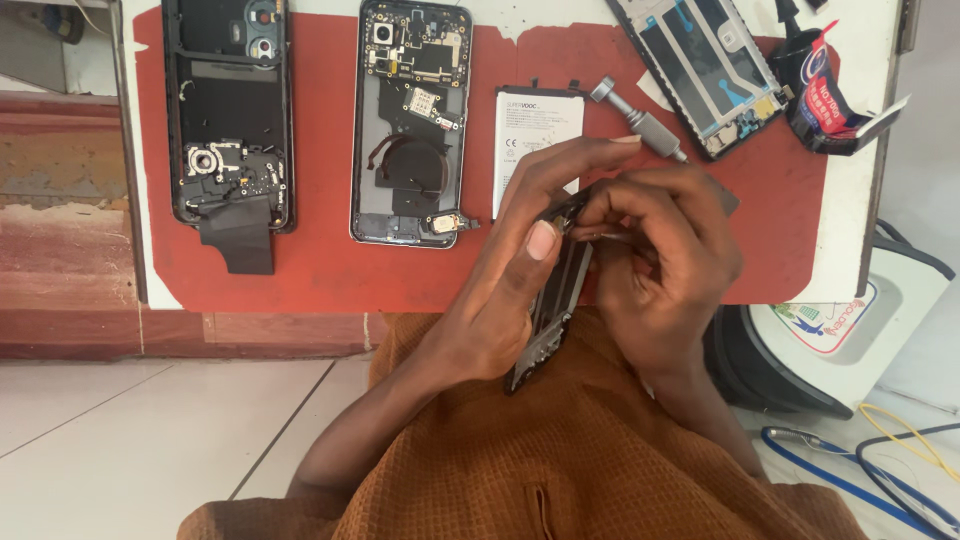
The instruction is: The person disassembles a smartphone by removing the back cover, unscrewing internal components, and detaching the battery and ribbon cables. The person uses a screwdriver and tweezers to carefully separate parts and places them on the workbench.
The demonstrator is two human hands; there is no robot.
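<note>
My left hand (510,270) grips a dark, opened phone body (553,305) held on edge over my lap, thumb pressed on its upper side. My right hand (665,250) curls against the phone's top end, its fingers pinching a thin metal tool (610,237) at the phone's upper corner. Just behind the hands a white phone battery (535,125) lies on the red mat (320,270). A grey metal screwdriver (640,120) rests beside it.
Two opened phones lie on the mat: a black one (228,110) at the left and one with exposed boards (410,120) in the middle. A phone frame (705,70) and a small dark glue bottle (815,90) sit at the far right. Cables (870,470) lie on the floor.
</note>
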